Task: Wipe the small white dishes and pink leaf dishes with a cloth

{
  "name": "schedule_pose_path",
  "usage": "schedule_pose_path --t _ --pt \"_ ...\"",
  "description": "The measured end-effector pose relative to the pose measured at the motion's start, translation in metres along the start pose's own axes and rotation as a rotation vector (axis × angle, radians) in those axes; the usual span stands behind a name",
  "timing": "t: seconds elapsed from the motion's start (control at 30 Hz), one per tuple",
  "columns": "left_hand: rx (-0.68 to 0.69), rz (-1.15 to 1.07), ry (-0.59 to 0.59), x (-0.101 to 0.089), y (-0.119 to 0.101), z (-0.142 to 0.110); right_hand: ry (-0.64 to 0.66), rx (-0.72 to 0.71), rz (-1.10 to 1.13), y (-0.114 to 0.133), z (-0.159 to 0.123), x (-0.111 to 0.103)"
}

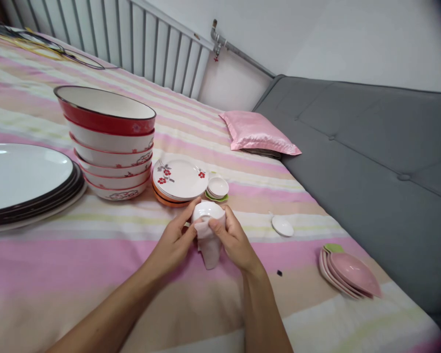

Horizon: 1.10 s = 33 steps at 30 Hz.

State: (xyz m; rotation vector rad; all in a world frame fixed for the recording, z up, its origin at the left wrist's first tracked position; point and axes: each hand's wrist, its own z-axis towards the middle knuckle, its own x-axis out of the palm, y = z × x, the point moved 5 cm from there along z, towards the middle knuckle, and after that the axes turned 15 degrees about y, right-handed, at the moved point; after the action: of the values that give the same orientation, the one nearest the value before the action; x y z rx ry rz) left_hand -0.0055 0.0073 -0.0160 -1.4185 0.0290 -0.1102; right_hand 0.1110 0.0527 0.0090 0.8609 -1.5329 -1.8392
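A: ok so what's the person wearing on the arms?

B: honestly it's all bare, left hand (173, 243) and right hand (239, 243) alike. Same deal up the left forearm (113, 311) and right forearm (264, 311), as far as the view goes.

A: shape-wise?

B: slim fingers (186, 212), narrow-ish wrists (252, 271), then both forearms get wider toward the bottom edge. Skin looks smooth, nails too small to make out properly tbh.

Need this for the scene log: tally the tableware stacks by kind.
Bowls: 1, tall red-and-white glossy stack
Plates: 2, large dark-rimmed white stack, round red-flowered white-topped stack
Small dishes: 2, round white stack, mostly pink glossy stack
Total: 5
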Motion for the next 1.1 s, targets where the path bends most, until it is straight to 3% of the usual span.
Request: schedule_pose_path --t 0.37,0.6,0.73,0.87,1.0,1.1 --pt "-0.004 -0.102 0.068 0.005 0.0 -0.001 0.057 0.093 -0.082 0.007 -0.006 -0.003" --pt "0.034 -0.058 0.097 0.009 0.004 0.002 0.03 0.067 -0.11 0.009 -0.007 -0.006" --pt "0.007 -0.138 0.088 0.009 0.008 0.004 0.04 0.074 -0.108 0.008 -0.006 -0.005" --pt "0.024 -0.25 0.051 0.007 0.005 0.003 0.033 0.04 -0.008 0.005 -0.005 -0.003" --pt "0.046 -0.304 -0.062 0.002 0.001 0.001 -0.016 -0.012 0.191 -0.001 -0.002 -0.004" --pt "0.061 -0.301 -0.112 0.0 -0.001 0.0 -0.027 -0.009 0.188 -0.004 0.0 -0.004"
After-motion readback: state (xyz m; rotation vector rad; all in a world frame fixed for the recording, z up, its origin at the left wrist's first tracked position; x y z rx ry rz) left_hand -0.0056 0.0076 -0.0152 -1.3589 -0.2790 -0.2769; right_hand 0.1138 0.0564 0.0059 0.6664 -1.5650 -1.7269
